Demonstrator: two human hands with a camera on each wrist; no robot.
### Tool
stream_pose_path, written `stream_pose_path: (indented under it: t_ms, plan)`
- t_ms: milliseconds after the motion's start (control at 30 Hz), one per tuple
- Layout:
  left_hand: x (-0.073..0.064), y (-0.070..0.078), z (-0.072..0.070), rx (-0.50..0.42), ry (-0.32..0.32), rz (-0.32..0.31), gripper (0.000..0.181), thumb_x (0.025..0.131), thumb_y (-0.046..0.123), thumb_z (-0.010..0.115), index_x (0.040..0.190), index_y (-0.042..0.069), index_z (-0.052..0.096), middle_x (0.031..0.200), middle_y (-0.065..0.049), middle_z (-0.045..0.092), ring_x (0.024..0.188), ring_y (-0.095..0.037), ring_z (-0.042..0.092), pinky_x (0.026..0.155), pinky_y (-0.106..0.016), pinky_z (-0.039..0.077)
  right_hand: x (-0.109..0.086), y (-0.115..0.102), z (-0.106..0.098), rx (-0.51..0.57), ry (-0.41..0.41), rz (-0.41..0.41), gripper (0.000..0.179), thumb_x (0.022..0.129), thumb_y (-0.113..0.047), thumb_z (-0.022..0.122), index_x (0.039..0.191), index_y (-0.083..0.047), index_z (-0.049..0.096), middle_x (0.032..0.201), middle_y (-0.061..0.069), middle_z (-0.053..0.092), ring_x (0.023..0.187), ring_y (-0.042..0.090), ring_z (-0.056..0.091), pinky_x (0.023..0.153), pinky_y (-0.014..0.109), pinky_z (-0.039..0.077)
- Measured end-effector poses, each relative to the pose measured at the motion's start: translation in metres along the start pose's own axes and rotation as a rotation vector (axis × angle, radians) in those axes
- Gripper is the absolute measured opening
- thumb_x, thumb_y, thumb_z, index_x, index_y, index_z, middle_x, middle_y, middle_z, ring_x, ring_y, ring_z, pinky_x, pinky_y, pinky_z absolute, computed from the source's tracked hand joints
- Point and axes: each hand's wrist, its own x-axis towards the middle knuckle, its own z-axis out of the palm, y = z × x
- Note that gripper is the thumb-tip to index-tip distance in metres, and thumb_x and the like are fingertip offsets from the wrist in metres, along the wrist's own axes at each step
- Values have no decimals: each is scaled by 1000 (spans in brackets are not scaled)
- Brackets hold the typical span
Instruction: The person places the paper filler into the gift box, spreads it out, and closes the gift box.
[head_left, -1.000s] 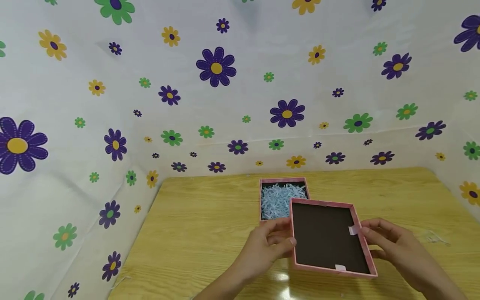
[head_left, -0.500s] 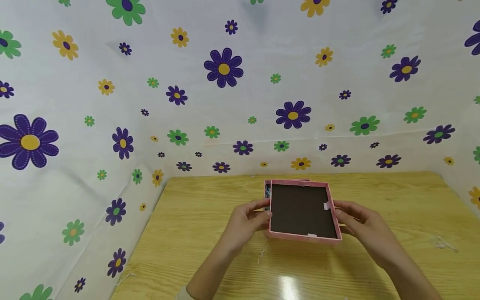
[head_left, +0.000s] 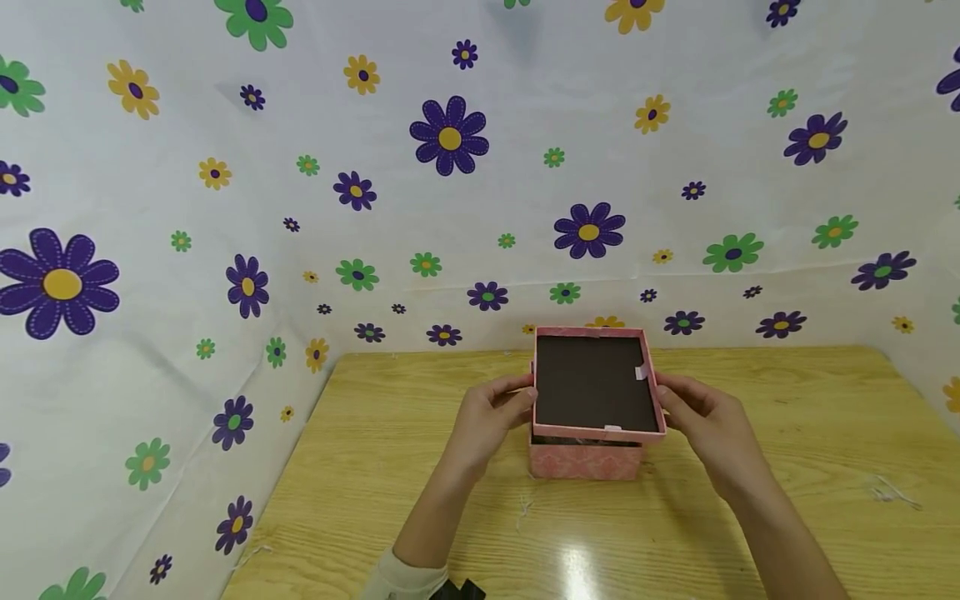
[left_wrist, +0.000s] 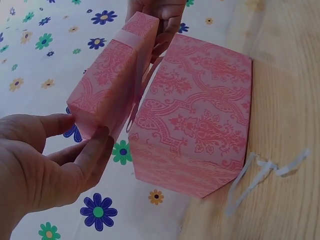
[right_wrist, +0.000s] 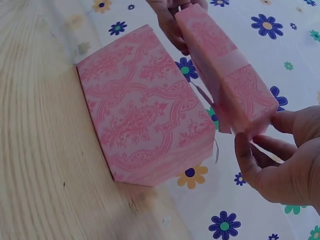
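A pink box lid point(head_left: 592, 383) hangs tilted above the box, its dark inside facing me and two pale tape tabs showing. My left hand point(head_left: 483, 421) pinches its left side, and my right hand point(head_left: 705, 417) pinches the right side. Below stands the pink patterned box point(head_left: 585, 461), its opening mostly hidden by the lid. Both wrist views show a gap between the lid and the box. Across the outside of the lid point(left_wrist: 107, 70) runs a pale pink ribbon point(left_wrist: 127, 39), with a loose end hanging down point(right_wrist: 205, 95).
The wooden table point(head_left: 412, 467) extends around the box. White string scraps point(head_left: 892, 492) lie to the right, and a thin strand point(head_left: 522, 510) lies in front. A flower-printed white sheet point(head_left: 375, 125) rises behind and at the sides.
Both hands have carried the lid leftward and away from me, from in front of the box to above it. The blue paper shreds inside the box are now covered from view.
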Motion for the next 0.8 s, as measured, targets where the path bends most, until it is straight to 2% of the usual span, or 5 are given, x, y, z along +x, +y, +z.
stream_pose_path:
  t_ms: [200, 333, 567, 667, 800]
  plan:
    - [5, -3, 0, 13, 14, 24, 30, 104, 12, 69, 131, 1, 72, 127, -15, 72, 106, -27, 74, 94, -39, 61, 6, -2, 5, 66, 38, -9, 52, 108, -29, 63, 146, 6, 58, 118, -11, 71, 101, 3, 70, 86, 19, 58]
    - [2, -1, -3, 50, 38, 39, 29, 102, 10, 71, 130, 3, 74, 125, -12, 73, 101, -23, 73, 90, -37, 62, 6, -2, 8, 100, 28, -14, 51, 108, -26, 64, 147, 7, 57, 118, -12, 71, 101, 4, 71, 87, 18, 57]
    - [-1, 6, -7, 123, 82, 90, 31, 100, 9, 72, 131, 6, 74, 122, -10, 74, 89, -19, 68, 73, -24, 59, 3, -6, 14, 74, 21, -61, 48, 108, -20, 64, 148, 5, 57, 122, -9, 71, 103, 5, 71, 89, 16, 56]
    - [-2, 7, -7, 103, 77, 90, 37, 100, 8, 72, 138, 7, 70, 121, -12, 72, 88, -19, 69, 76, -24, 60, 2, -7, 16, 38, 36, -92, 47, 108, -19, 63, 150, 0, 56, 127, -4, 70, 104, 5, 70, 89, 15, 55]
    - [-4, 9, -7, 92, 51, 89, 48, 101, 5, 71, 147, 12, 63, 122, -16, 66, 89, -19, 68, 84, -33, 63, 0, -7, 17, -7, 43, -144, 47, 109, -17, 60, 154, -6, 55, 136, 4, 67, 107, 4, 69, 87, 16, 56]
